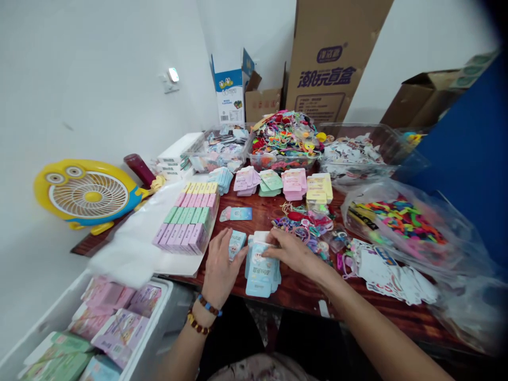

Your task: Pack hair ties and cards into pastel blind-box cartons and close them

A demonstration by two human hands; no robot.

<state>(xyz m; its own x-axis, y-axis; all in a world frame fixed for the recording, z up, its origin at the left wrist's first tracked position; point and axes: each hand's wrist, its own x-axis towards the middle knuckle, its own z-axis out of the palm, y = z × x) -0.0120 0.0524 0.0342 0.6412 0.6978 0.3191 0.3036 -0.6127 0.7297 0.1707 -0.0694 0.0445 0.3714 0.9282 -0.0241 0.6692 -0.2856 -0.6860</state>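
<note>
My left hand (223, 263), with two beaded bracelets at the wrist, is closed around a small light-blue packet (237, 244) near the table's front edge. Just right of it lies a stack of light-blue packets (260, 270). My right hand (286, 250) reaches in from the right, its thumb and fingers pressed on the upper right part of that stack. Beyond my hands a blue card (240, 213) lies flat. Farther back stand piles of blue, purple (246, 180), green (270, 182), pink (294, 183) and yellow packets (319, 188).
Rows of coloured boxes (184, 227) stand at left, near a yellow fan (93, 196). Clear bins (283, 157) of trinkets line the back. Bagged colourful pieces (400, 222) and white cutouts (392, 275) lie right. A white crate (159, 312) holds boxes at lower left.
</note>
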